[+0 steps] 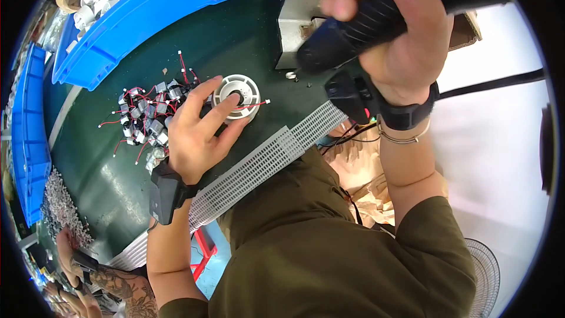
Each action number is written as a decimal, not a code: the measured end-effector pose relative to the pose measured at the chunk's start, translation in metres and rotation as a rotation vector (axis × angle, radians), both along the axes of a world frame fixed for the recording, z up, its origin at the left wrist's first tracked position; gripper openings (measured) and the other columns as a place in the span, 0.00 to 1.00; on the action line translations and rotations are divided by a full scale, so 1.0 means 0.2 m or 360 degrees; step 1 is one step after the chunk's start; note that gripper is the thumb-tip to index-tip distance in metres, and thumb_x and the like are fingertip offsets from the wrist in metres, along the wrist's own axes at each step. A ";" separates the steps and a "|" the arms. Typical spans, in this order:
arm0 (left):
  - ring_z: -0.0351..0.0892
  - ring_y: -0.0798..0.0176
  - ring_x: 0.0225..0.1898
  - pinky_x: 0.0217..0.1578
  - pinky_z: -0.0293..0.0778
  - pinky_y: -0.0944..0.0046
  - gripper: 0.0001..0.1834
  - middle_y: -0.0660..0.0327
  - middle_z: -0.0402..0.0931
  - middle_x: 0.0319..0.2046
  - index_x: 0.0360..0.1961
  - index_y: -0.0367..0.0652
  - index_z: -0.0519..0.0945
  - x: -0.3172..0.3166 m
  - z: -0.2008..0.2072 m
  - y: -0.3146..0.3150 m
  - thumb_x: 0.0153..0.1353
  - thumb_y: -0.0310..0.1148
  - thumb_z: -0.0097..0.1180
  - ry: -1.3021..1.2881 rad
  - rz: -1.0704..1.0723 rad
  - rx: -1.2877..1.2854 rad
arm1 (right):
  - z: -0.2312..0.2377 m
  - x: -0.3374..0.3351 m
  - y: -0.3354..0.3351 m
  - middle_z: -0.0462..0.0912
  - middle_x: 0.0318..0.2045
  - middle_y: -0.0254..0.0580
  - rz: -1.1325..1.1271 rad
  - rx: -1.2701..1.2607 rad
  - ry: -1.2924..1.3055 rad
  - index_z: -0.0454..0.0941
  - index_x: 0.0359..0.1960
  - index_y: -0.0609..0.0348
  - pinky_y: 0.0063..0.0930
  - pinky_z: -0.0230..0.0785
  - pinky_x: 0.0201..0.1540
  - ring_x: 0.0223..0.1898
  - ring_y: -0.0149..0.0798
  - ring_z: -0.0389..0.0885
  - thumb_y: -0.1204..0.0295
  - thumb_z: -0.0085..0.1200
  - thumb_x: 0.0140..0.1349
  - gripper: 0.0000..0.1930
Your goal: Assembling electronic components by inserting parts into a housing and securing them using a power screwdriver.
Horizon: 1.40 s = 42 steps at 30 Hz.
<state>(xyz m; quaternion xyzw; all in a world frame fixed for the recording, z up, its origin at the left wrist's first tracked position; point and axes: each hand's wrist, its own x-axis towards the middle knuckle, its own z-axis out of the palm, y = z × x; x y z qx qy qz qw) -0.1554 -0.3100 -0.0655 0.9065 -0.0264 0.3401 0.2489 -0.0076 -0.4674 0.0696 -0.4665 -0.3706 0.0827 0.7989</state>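
My left hand (pixel 197 126) grips a white round plastic part (pixel 254 91) on the green table. A fingertip presses near its dark centre and the thumb lies along its near side. A thin red wire with a small white connector (pixel 268 101) sticks out across the part to the right. My right hand (pixel 418 35) is wrapped round a black power screwdriver (pixel 353 38), raised over the table to the right of the part. The tool's nose points down and left, apart from the part. Left of my left hand lies a pile of small motors (pixel 144 112) with red wires.
A blue bin (pixel 170 15) with white plastic parts stands at the back left, another blue bin (pixel 32 135) farther left. Many small screws (pixel 62 209) are heaped near a co-worker's tattooed arm (pixel 126 285). A metal fixture (pixel 300 17) stands at the back; a perforated grey strip (pixel 265 162) edges the table.
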 end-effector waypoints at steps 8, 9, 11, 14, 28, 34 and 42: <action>0.81 0.55 0.32 0.29 0.79 0.62 0.16 0.51 0.75 0.44 0.35 0.41 0.82 0.00 0.02 -0.02 0.43 0.31 0.71 -0.0038 0.0040 0.0114 | 0.02 -0.08 0.20 0.78 0.23 0.39 0.0249 -0.0142 0.0098 0.67 0.47 0.70 0.20 0.69 0.25 0.21 0.29 0.76 0.81 0.60 0.52 0.21; 0.81 0.55 0.32 0.29 0.79 0.62 0.16 0.52 0.76 0.44 0.35 0.41 0.82 0.01 0.02 -0.02 0.43 0.31 0.70 -0.0051 0.0035 0.0106 | 0.00 -0.08 0.21 0.77 0.22 0.38 0.0216 -0.0158 0.0061 0.67 0.46 0.70 0.20 0.69 0.25 0.21 0.28 0.76 0.81 0.60 0.52 0.20; 0.81 0.56 0.31 0.29 0.78 0.63 0.15 0.52 0.76 0.44 0.34 0.42 0.82 0.01 0.02 -0.02 0.43 0.31 0.70 -0.0051 0.0030 0.0079 | -0.02 -0.08 0.22 0.77 0.22 0.37 0.0138 -0.0185 0.0031 0.67 0.46 0.70 0.20 0.69 0.25 0.21 0.27 0.76 0.81 0.60 0.52 0.20; 0.81 0.56 0.31 0.29 0.78 0.63 0.15 0.52 0.76 0.44 0.34 0.42 0.83 0.00 0.02 -0.01 0.42 0.31 0.70 -0.0054 0.0035 0.0072 | -0.03 -0.09 0.24 0.76 0.22 0.37 0.0078 -0.0197 0.0029 0.67 0.46 0.70 0.20 0.69 0.25 0.21 0.27 0.76 0.81 0.59 0.53 0.19; 0.82 0.56 0.33 0.30 0.79 0.63 0.16 0.52 0.75 0.45 0.34 0.42 0.83 0.01 0.00 -0.02 0.42 0.31 0.71 -0.0054 0.0041 0.0041 | -0.14 0.08 0.34 0.76 0.23 0.40 0.0455 0.0523 -0.0705 0.66 0.47 0.71 0.21 0.70 0.24 0.20 0.29 0.76 0.83 0.58 0.54 0.19; 0.82 0.56 0.33 0.30 0.79 0.63 0.16 0.52 0.75 0.45 0.34 0.41 0.83 0.00 0.00 -0.02 0.41 0.30 0.71 -0.0066 0.0045 0.0026 | -0.15 0.07 0.35 0.76 0.24 0.40 0.0434 0.0539 -0.0661 0.66 0.46 0.70 0.21 0.71 0.23 0.20 0.29 0.76 0.83 0.58 0.54 0.19; 0.81 0.56 0.33 0.30 0.79 0.62 0.17 0.51 0.75 0.45 0.35 0.41 0.82 0.00 -0.01 -0.02 0.41 0.30 0.71 -0.0066 0.0054 -0.0014 | -0.03 -0.09 0.24 0.77 0.25 0.38 0.0105 -0.0336 -0.0027 0.68 0.45 0.69 0.20 0.70 0.25 0.21 0.26 0.75 0.78 0.61 0.52 0.20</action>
